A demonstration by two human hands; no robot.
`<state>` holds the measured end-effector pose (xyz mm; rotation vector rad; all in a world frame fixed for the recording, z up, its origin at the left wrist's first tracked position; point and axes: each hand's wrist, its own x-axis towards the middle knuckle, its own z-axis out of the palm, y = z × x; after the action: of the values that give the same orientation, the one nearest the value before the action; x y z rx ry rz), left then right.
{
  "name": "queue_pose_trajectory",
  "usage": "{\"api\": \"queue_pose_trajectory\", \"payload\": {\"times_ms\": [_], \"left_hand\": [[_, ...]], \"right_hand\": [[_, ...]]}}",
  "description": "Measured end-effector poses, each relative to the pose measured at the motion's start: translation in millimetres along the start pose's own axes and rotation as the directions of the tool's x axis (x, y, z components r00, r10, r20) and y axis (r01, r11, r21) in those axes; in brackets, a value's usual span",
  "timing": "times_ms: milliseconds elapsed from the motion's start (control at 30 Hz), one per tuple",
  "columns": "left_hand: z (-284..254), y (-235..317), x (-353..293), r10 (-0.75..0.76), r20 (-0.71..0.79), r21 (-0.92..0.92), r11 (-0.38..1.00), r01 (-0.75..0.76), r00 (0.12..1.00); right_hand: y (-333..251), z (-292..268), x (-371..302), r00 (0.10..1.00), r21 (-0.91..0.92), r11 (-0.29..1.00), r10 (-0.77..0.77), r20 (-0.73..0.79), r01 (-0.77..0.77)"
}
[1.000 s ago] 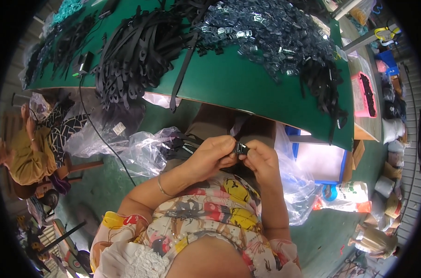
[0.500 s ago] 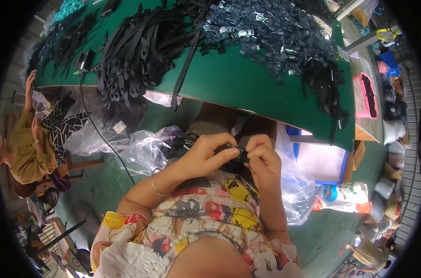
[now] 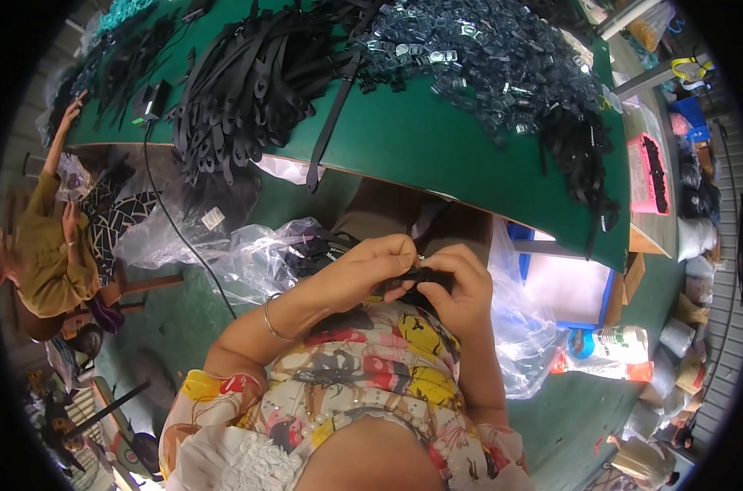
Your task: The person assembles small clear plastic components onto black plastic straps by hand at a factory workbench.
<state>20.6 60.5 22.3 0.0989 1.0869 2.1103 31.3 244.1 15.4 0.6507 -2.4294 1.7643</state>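
Both hands meet above my lap, in front of the table's near edge. Between them is a black strap [image 3: 437, 279], bunched and partly covered by the fingers. My left hand [image 3: 371, 266] is closed with its fingertips pinching one end of the strap. My right hand [image 3: 463, 286] closes on the strap from the other side, thumb and fingers curled around it. A small piece shows at the left fingertips, too small to make out. More black straps with light lettering [image 3: 326, 250] lie in clear plastic beside my left wrist.
On the green table [image 3: 388, 131] lie a heap of black straps [image 3: 249, 90], a large pile of translucent dark buckles [image 3: 486, 57] and a smaller strap bundle [image 3: 580, 164]. A pink tray [image 3: 650, 173] stands at the right. A black cable [image 3: 175, 221] hangs at the left, near a seated co-worker [image 3: 56, 254].
My left fingers have curled in closer to the strap, and my right hand has turned with its thumb now lower on it. The co-worker's raised hand has shifted rightward and up.
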Motion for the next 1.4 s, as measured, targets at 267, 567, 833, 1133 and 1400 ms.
{"api": "queue_pose_trajectory", "payload": {"times_ms": [267,567,833,1133,1400], "left_hand": [[0,-4,-2,0.011,-0.05,0.167,0.986,-0.003,0.999],[0,-6,2,0.068,-0.03,0.019,0.998,-0.068,0.997],[0,-11,3,0.338,-0.094,0.302,0.906,-0.297,0.936],[5,2,0,0.372,0.041,0.732,0.62,-0.282,0.927],[-6,7,-6,0.142,0.099,0.527,0.832,-0.173,0.985]], "right_hand": [[-8,1,4,0.998,-0.026,0.998,0.063,0.022,-0.062],[-14,1,9,0.987,-0.21,0.974,-0.054,0.153,0.086],[-18,-11,-1,0.988,-0.021,0.989,0.143,-0.061,-0.145],[-19,-11,-3,0.952,-0.058,0.962,0.272,0.136,-0.267],[-9,-10,-10,0.877,0.376,0.807,0.48,0.032,-0.455]]}}
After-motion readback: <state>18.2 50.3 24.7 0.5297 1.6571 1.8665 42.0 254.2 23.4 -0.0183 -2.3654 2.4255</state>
